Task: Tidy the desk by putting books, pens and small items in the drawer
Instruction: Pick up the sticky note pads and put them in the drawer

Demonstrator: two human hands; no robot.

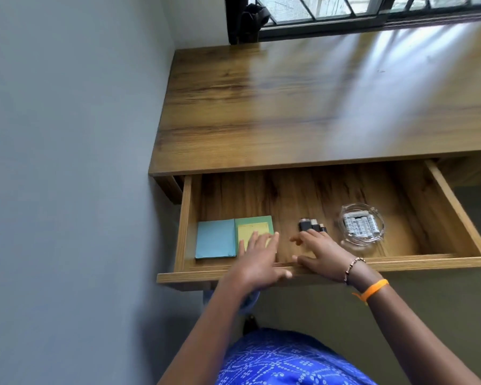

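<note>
Home room: wooden desk (303, 107), window (345, 6).

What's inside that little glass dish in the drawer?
The glass dish holds a row of small grey batteries lying side by side. Whether anything lies beneath them cannot be seen.

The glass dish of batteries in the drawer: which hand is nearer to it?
Right. The right hand lies just left of the glass dish, fingertips at the small dark items. The left hand is farther left, over the green-and-yellow pad.
</note>
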